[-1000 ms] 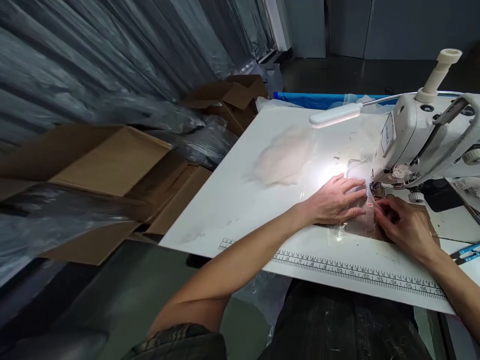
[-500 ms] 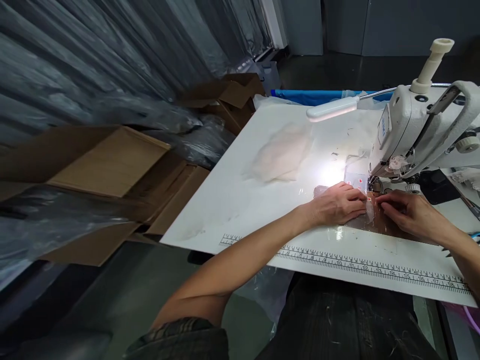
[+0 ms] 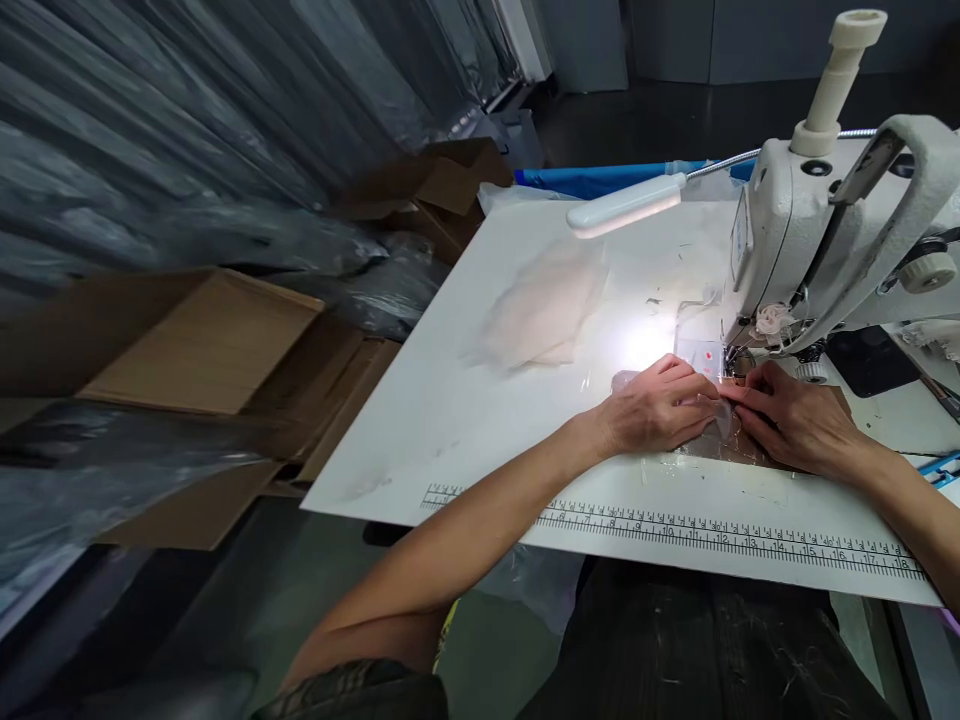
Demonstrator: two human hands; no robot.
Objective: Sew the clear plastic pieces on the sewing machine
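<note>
A piece of sheer, see-through fabric (image 3: 702, 354) with small red marks lies at the needle of a white sewing machine (image 3: 772, 225). My left hand (image 3: 664, 405) has its fingers curled together on this fabric, just left of the presser foot (image 3: 731, 358). On the other side, my right hand (image 3: 796, 415) pinches the fabric's near edge, its fingertips almost meeting those of the left. The fingertips partly hide the cloth there. Under both hands is the machine's brownish bed plate (image 3: 739, 448).
A pale pink stack of sheer pieces (image 3: 544, 310) lies on the white table (image 3: 450, 420). A lamp (image 3: 626, 207) reaches in over it. A printed ruler (image 3: 675, 530) runs along the front edge. Open cardboard boxes (image 3: 202, 340) stand left; a dark phone-like slab (image 3: 870, 362) lies right.
My right hand has moved left, up to my left hand and the presser foot. My left hand stays on the fabric. The whole view has shifted slightly.
</note>
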